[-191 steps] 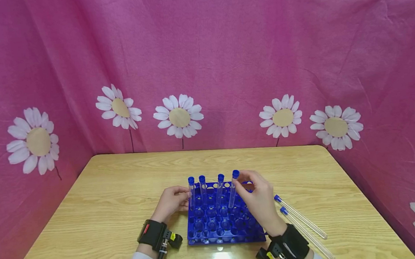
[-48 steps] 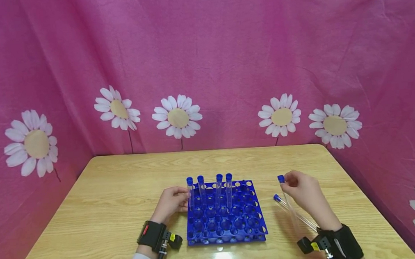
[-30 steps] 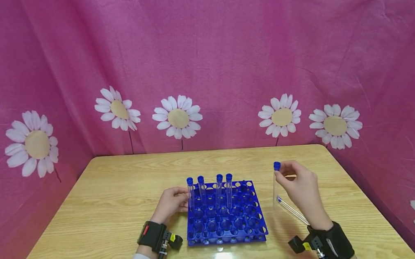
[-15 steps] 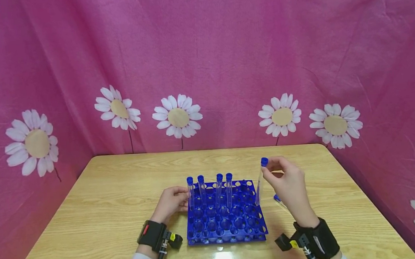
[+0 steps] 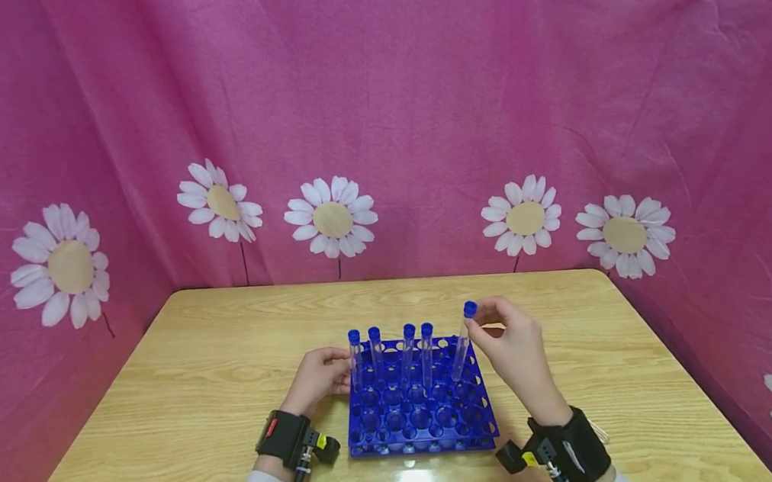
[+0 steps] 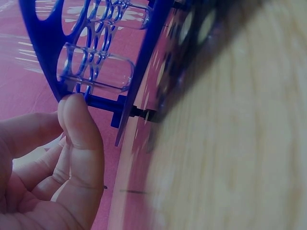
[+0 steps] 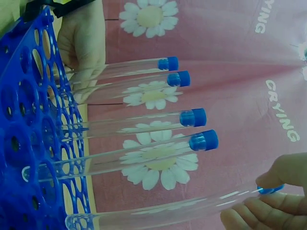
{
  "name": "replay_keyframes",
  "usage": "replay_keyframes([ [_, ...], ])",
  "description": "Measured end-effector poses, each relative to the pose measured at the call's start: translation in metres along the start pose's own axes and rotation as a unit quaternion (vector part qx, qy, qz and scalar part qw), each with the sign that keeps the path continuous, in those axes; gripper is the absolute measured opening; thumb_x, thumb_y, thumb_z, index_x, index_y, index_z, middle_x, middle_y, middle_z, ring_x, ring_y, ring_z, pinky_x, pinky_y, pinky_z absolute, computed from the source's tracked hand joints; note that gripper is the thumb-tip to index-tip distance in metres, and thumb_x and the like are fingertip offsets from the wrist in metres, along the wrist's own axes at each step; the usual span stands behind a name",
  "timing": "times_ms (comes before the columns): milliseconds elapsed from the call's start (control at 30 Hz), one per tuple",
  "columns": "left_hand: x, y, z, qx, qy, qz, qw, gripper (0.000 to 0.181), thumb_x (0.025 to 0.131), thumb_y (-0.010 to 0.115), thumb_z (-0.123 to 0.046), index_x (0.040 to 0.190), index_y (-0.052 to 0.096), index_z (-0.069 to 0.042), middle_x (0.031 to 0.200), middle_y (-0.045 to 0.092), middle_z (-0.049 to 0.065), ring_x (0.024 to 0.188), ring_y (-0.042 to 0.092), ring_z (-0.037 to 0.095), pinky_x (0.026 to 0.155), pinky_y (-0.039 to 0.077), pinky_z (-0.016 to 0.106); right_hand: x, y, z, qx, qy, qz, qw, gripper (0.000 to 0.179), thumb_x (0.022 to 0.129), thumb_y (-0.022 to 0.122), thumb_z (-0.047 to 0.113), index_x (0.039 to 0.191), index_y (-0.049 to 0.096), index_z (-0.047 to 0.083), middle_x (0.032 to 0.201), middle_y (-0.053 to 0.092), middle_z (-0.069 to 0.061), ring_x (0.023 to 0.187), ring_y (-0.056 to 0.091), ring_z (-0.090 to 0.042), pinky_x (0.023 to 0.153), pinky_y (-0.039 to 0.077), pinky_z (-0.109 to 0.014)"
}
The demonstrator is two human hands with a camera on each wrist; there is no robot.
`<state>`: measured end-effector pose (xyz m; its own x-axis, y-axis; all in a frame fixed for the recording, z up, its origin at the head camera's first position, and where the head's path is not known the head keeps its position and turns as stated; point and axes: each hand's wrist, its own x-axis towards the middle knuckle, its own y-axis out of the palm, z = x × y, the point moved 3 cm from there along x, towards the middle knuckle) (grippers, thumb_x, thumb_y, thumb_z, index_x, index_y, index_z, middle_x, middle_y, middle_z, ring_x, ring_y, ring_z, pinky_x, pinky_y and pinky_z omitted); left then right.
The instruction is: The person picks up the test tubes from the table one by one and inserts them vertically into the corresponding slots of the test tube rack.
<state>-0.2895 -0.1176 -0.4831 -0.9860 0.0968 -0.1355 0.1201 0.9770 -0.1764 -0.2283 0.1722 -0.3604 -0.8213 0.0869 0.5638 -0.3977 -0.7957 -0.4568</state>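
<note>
A blue test tube rack stands on the table in front of me. My left hand pinches its left edge near the far corner; in the left wrist view the thumb and index finger meet at that corner. Several clear test tubes with blue caps, among them one test tube, stand along the rack's back. My right hand pinches another test tube just under its cap, tilted over the back right of the rack. In the right wrist view the held tube's rounded end is at the rack's holes.
The end of one more test tube shows on the wooden table, mostly hidden behind my right wrist. A pink curtain with daisies hangs along the table's back and sides. Cameras on black straps are worn on both wrists.
After letting go of the fourth tube, now in the rack, my right hand picked a tube off the table and carried it left over the rack. My left hand has stayed put.
</note>
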Motion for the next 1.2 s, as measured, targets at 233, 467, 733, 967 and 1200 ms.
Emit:
replay_keyframes([
  [233,-0.001,0.001,-0.001,-0.005,-0.004,-0.012,0.9999,0.021,0.094,0.057,-0.003,0.111,0.063,0.007,0.081,0.065,0.010,0.064,0.061,0.015,0.059,0.060,0.033,-0.001,0.005,-0.002,-0.004,0.021,0.030,0.9993,0.018,0.082,0.074,0.005,0.098,0.065,0.002,0.087,0.071,-0.011,0.085,0.070,-0.024,0.072,0.062,-0.036],
  [467,-0.002,0.001,-0.002,-0.003,-0.005,-0.012,0.9999,0.020,0.094,0.057,-0.003,0.111,0.064,0.007,0.080,0.066,0.009,0.064,0.062,0.015,0.060,0.060,0.032,-0.004,0.010,-0.005,-0.007,0.045,0.079,0.9958,0.018,0.083,0.073,0.008,0.098,0.065,0.003,0.089,0.071,-0.011,0.086,0.069,-0.023,0.075,0.061,-0.036],
  [733,-0.002,0.001,-0.002,-0.004,-0.008,-0.012,0.9999,0.019,0.094,0.057,-0.003,0.110,0.064,0.006,0.080,0.065,0.009,0.064,0.061,0.015,0.060,0.060,0.032,-0.007,0.014,-0.009,-0.019,0.052,0.104,0.9930,0.016,0.084,0.073,0.008,0.097,0.065,0.005,0.088,0.071,-0.009,0.085,0.069,-0.022,0.075,0.061,-0.034],
  [967,-0.002,0.002,-0.003,-0.008,0.000,-0.012,0.9999,0.019,0.093,0.058,-0.003,0.109,0.064,0.007,0.079,0.064,0.008,0.062,0.061,0.014,0.058,0.059,0.033,-0.007,0.017,-0.009,-0.022,0.051,0.111,0.9923,0.016,0.082,0.073,0.005,0.096,0.065,0.004,0.087,0.071,-0.009,0.085,0.069,-0.022,0.074,0.061,-0.032],
  [1200,-0.002,0.002,-0.001,-0.006,0.003,-0.013,0.9999,0.019,0.093,0.058,-0.003,0.108,0.065,0.006,0.079,0.065,0.008,0.063,0.061,0.014,0.058,0.059,0.033,-0.008,0.018,-0.008,-0.022,0.059,0.115,0.9914,0.015,0.082,0.073,0.006,0.095,0.065,0.005,0.087,0.070,-0.007,0.084,0.068,-0.019,0.075,0.061,-0.032],
])
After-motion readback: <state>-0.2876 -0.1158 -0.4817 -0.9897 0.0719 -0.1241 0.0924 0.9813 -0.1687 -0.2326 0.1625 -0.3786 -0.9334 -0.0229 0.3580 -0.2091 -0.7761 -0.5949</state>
